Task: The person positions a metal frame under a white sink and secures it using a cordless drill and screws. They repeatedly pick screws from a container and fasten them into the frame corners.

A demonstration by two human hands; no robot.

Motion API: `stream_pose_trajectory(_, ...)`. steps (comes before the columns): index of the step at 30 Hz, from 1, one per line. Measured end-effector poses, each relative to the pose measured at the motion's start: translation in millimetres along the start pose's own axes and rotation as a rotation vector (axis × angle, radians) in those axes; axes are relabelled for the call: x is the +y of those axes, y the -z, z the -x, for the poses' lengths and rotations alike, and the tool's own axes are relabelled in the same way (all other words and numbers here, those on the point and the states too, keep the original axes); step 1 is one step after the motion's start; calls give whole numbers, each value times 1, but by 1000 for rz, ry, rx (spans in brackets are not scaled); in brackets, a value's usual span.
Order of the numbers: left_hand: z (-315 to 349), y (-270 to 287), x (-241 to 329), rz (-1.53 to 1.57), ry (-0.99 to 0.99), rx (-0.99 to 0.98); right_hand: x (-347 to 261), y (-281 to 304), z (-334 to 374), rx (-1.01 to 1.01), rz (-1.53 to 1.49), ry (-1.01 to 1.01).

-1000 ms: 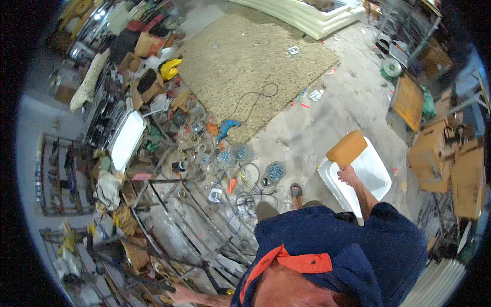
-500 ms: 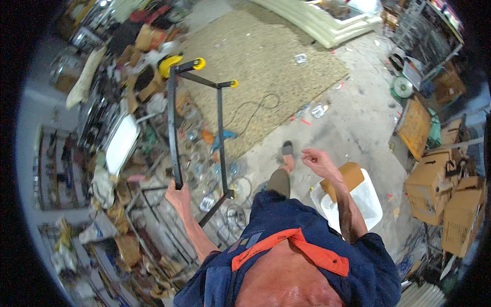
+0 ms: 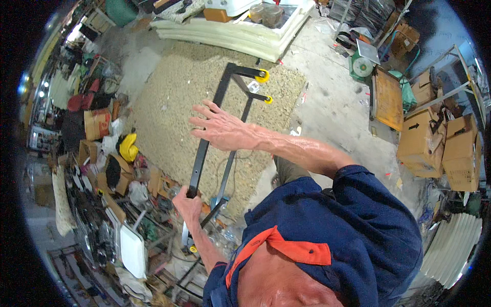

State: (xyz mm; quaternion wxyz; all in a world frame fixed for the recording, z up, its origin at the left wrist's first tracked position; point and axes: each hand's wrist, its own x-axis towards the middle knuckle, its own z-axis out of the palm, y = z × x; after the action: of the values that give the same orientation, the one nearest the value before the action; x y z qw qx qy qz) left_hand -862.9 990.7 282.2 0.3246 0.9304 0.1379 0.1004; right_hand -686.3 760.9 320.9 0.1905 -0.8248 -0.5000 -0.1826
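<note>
A black metal frame with yellow wheels (image 3: 198, 171) is held in front of me, its wheeled end pointing away. My left hand (image 3: 188, 205) is closed around the near part of its left bar. Over the same bar, farther up, lies my right hand (image 3: 220, 129), fingers spread and not wrapped round it. Whether the right palm touches the bar cannot be made out. One yellow wheel (image 3: 262, 76) shows at the far corner, with a second yellow wheel (image 3: 268, 100) just below it.
A speckled mat (image 3: 163, 123) covers the floor ahead, with stacked pale foam sheets (image 3: 220, 38) behind it. Clutter and a white panel (image 3: 132, 248) crowd the left. On the right stand cardboard boxes (image 3: 420, 146), a wooden board (image 3: 387, 100) and a green scale (image 3: 361, 66).
My right hand has moved left from beside my body to over the frame's bar. The frame has swung right in view and now tilts, with my left hand still on it. My view has turned.
</note>
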Motion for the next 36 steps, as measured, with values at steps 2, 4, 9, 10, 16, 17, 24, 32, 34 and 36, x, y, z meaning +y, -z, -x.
stream_pose_trajectory(2, -55, 4, 4, -43, -46, -12, 48, -7, -32, -77, -21, 7)
stream_pose_trajectory(4, -114, 4, 4, -106, -66, -26, 100, -15, -72, -381, -164, -70)
stream_pose_trajectory(9, -285, -8, 20, -237, -347, 66, 231, -75, -144, -99, -299, -83)
stream_pose_trajectory(10, -317, -11, 45, -173, -422, 139, 261, -77, -158, -78, -294, -136)
stream_pose_trajectory(16, -423, -35, 42, 697, -235, -308, 383, -73, -278, 150, -353, -328)
stream_pose_trajectory(17, -440, -50, 29, 688, 33, -411, 402, -70, -298, 200, -383, -382)
stream_pose_trajectory(24, -652, -167, -127, 604, 520, 72, 535, -74, -402, 462, -674, -778)
stream_pose_trajectory(32, -997, -141, -89, 758, 41, -215, 677, -152, -472, 880, -1132, -1058)
stream_pose_trajectory(34, -1058, -141, -73, 671, -60, -209, 711, -175, -474, 1028, -1113, -1127)
stream_pose_trajectory(36, -1100, -135, -60, 663, -152, -271, 731, -187, -468, 1126, -1129, -1238)
